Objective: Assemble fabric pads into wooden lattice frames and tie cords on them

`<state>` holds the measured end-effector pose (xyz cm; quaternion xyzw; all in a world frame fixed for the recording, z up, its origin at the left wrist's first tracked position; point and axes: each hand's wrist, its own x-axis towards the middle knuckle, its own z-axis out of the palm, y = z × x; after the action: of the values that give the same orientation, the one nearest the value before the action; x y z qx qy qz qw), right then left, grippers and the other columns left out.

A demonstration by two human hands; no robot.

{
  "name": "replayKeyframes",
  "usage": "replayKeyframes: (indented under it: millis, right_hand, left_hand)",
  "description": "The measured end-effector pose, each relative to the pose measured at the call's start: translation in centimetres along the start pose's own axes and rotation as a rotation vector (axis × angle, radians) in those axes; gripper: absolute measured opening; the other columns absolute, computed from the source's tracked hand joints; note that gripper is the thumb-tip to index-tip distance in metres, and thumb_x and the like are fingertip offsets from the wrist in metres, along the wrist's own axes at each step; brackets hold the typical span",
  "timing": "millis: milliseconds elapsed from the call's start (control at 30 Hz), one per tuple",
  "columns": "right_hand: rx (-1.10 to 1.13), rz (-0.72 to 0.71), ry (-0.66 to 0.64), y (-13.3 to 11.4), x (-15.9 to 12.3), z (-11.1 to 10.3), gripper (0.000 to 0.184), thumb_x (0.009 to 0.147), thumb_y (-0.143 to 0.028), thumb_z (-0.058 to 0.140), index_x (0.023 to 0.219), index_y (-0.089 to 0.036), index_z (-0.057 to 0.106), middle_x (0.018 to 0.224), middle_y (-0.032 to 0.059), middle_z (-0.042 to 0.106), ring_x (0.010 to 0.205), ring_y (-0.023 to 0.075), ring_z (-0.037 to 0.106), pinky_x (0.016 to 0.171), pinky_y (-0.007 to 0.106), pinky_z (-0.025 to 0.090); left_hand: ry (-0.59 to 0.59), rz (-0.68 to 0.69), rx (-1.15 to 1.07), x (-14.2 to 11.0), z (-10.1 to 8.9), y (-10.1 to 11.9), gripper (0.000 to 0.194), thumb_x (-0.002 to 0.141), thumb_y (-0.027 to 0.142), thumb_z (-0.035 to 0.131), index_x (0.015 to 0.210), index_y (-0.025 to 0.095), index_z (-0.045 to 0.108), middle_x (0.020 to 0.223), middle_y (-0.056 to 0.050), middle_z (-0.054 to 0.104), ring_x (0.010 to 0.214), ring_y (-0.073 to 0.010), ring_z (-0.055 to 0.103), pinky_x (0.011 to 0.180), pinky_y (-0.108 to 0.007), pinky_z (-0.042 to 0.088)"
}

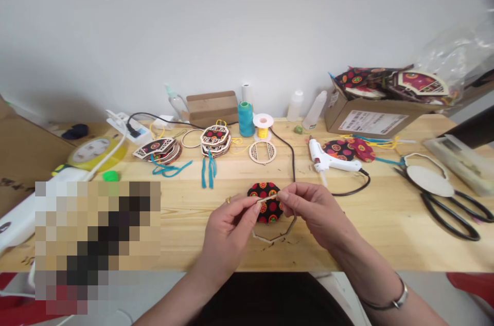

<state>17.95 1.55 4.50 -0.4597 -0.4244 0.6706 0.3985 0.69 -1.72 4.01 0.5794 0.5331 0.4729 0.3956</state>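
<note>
Both hands are pinched on a thin, pale octagonal frame [271, 240], held over the middle of the table. My left hand [231, 225] grips its upper edge between thumb and fingers. My right hand [314, 210] pinches the same edge a short way to the right. Behind the frame lies a black patterned fabric piece [266, 189] with red and orange flower motifs, partly covered by my fingers. Where the frame's sides pass behind the hands, they are hidden. A round wooden lattice piece [262, 152] lies farther back.
A white glue gun [328, 159] rests to the right, its cord curving behind. Black-handled scissors [450, 215] lie far right. Thread spools [246, 120], stacked fan-shaped ornaments [160, 150] and tasselled ornaments [215, 137] stand toward the wall. A filled cardboard box [370, 118] is back right.
</note>
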Motion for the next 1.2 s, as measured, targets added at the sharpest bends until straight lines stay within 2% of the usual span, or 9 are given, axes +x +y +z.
replayKeyframes:
  millis: [267, 433, 500, 600, 700, 800, 900, 1033, 1200]
  right_hand:
    - [0.067, 0.059, 0.031, -0.1, -0.2, -0.3, 0.018, 0.066, -0.027, 0.068, 0.079, -0.015, 0.072, 0.068, 0.0051, 0.071, 0.062, 0.0127, 0.061, 0.065, 0.028, 0.048]
    - [-0.09, -0.087, 0.082, 0.1, -0.3, -0.2, 0.023, 0.074, -0.029, 0.063, 0.093, -0.018, 0.071, 0.091, 0.0069, 0.073, 0.082, 0.0181, 0.066, 0.079, 0.035, 0.052]
    - [-0.224, -0.193, 0.074, 0.1, -0.5, 0.3, 0.025, 0.076, -0.03, 0.063, 0.097, -0.019, 0.07, 0.096, 0.0065, 0.072, 0.087, 0.0187, 0.065, 0.082, 0.035, 0.051]
    - [-0.359, -0.291, 0.059, 0.0, -0.7, 1.2, 0.019, 0.076, -0.031, 0.064, 0.09, -0.019, 0.07, 0.087, 0.0044, 0.072, 0.08, 0.0167, 0.065, 0.076, 0.031, 0.052]
    - [-0.347, -0.256, 0.019, 0.0, -0.7, 1.9, 0.015, 0.078, -0.03, 0.062, 0.078, -0.017, 0.068, 0.073, 0.0025, 0.069, 0.067, 0.0138, 0.063, 0.062, 0.025, 0.051]
    - [-0.304, -0.191, 0.0, -0.1, -0.7, 2.0, 0.018, 0.079, -0.03, 0.059, 0.077, -0.015, 0.068, 0.069, 0.0023, 0.068, 0.062, 0.0124, 0.061, 0.057, 0.024, 0.049]
    - [-0.305, -0.15, 0.008, -0.3, -0.8, 1.6, 0.02, 0.079, -0.03, 0.057, 0.08, -0.015, 0.071, 0.072, 0.0038, 0.07, 0.066, 0.0142, 0.062, 0.06, 0.026, 0.05]
    - [-0.293, -0.182, 0.055, -0.5, -1.0, 1.3, 0.021, 0.078, -0.03, 0.059, 0.09, -0.017, 0.071, 0.088, 0.0058, 0.072, 0.081, 0.018, 0.066, 0.069, 0.029, 0.053]
    - [-0.366, -0.211, 0.041, -0.2, -0.8, 1.1, 0.019, 0.079, -0.029, 0.057, 0.083, -0.018, 0.072, 0.081, 0.0046, 0.073, 0.074, 0.0173, 0.066, 0.068, 0.03, 0.053]
  left_hand:
    - [0.025, -0.101, -0.049, 0.3, 0.1, 0.5, 0.012, 0.076, 0.023, 0.064, 0.079, 0.018, 0.074, 0.076, -0.003, 0.072, 0.071, -0.0149, 0.064, 0.066, -0.022, 0.051]
    - [0.064, -0.117, -0.052, 0.5, 0.0, 0.5, 0.011, 0.075, 0.023, 0.064, 0.079, 0.018, 0.074, 0.076, -0.002, 0.072, 0.07, -0.0145, 0.065, 0.066, -0.022, 0.051]
    - [0.045, -0.077, -0.018, 0.4, 0.1, 0.5, 0.011, 0.076, 0.021, 0.063, 0.079, 0.019, 0.073, 0.075, -0.002, 0.072, 0.07, -0.0138, 0.064, 0.065, -0.021, 0.051]
    - [-0.012, 0.026, 0.074, 0.1, 0.2, 0.4, 0.014, 0.08, 0.019, 0.06, 0.084, 0.019, 0.072, 0.076, -0.001, 0.07, 0.071, -0.0128, 0.063, 0.066, -0.02, 0.05]
    - [-0.05, 0.178, 0.187, -0.2, 0.3, 0.2, 0.017, 0.082, 0.015, 0.056, 0.09, 0.019, 0.071, 0.076, -0.001, 0.068, 0.07, -0.0113, 0.062, 0.065, -0.02, 0.049]
    - [-0.041, 0.325, 0.296, -0.4, 0.3, 0.0, 0.017, 0.081, 0.011, 0.056, 0.092, 0.018, 0.069, 0.076, -0.002, 0.067, 0.068, -0.011, 0.062, 0.064, -0.02, 0.048]
    - [-0.044, 0.397, 0.358, -0.5, 0.2, 0.0, 0.019, 0.081, 0.01, 0.056, 0.094, 0.018, 0.067, 0.078, -0.003, 0.069, 0.068, -0.0118, 0.063, 0.064, -0.021, 0.049]
    - [-0.029, 0.462, 0.389, -0.3, 0.1, 0.1, 0.022, 0.08, 0.008, 0.055, 0.096, 0.018, 0.066, 0.082, -0.005, 0.07, 0.073, -0.0128, 0.065, 0.067, -0.021, 0.05]
    - [-0.036, 0.513, 0.45, -0.3, -0.2, -0.1, 0.026, 0.081, 0.008, 0.055, 0.101, 0.02, 0.066, 0.085, -0.005, 0.071, 0.075, -0.0132, 0.065, 0.07, -0.022, 0.051]
